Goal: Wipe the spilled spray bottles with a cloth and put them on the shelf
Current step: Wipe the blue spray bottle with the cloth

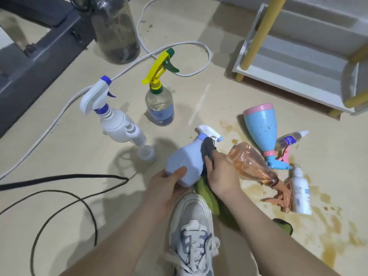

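- Head camera: print on the blue-labelled clear bottle (160, 114) and the white bottle (301, 194) is too blurred to read.
- Left hand (169, 184) grips the lilac spray bottle (185, 162) by its base, just ahead of a shoe (193, 226).
- Right hand (221, 172) pinches a grey cloth (208, 148) against the bottle's neck.

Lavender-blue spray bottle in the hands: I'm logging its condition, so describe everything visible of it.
The lavender-blue spray bottle looks like opaque plastic: squat body, purple collar, white trigger head. It is held tilted, head pointing away. The left hand grips its base; the right hand holds a dark grey cloth against its neck.
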